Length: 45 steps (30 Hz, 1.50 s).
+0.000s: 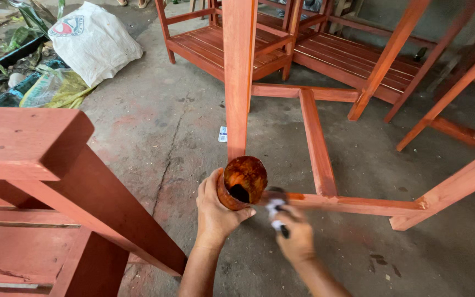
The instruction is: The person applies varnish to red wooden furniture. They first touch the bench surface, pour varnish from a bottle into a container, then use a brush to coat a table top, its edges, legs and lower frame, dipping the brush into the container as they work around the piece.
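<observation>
A small round can [242,182], wet with red-brown stain inside and out, is held up over the concrete floor [160,132]. It is wrapped by the left hand [214,212], with the thumb at its rim. Just beside it, a brush [276,210] is gripped tight in the right hand [295,239]. The brush is blurred, and its tip is pressed at the end of a low wooden rail [353,204], close to the can.

That rail belongs to a wooden frame [317,140] set on the floor, with a tall post [238,71] rising right behind the can. Most of the frame is already coloured red-brown. A darker, wet-looking patch is seen where the brush touches, so that spot seems to be the part being done now. How much of the far side is left cannot be told.

More stained frames [353,60] are stood at the far edge of the floor, and another [45,181] at the near left. A white sack [92,38] is lying at the far left corner.
</observation>
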Each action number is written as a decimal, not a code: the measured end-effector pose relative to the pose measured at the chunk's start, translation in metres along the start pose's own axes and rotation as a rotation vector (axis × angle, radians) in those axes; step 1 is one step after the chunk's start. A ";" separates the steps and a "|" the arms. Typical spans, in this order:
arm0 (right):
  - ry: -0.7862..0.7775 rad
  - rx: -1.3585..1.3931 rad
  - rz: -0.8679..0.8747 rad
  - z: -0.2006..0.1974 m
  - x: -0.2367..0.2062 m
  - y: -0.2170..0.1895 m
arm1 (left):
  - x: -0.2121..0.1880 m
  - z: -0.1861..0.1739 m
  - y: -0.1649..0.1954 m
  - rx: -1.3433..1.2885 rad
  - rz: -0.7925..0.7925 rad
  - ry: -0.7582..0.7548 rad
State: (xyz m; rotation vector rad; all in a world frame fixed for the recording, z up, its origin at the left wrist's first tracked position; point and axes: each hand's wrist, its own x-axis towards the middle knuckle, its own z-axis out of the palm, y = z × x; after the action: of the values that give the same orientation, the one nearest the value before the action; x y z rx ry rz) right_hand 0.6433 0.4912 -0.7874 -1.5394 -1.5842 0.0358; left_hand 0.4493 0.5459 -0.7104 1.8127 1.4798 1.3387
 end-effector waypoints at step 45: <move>0.398 -0.186 0.127 -0.129 -0.025 0.162 | -0.029 0.120 0.049 -0.037 -0.030 -0.204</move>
State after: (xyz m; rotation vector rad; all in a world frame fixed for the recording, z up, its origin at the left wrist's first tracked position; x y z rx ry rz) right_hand 0.8427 0.4376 -0.8182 -1.6667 -1.1992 -0.3366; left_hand 0.5794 0.5306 -0.7346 1.8358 1.3593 1.1224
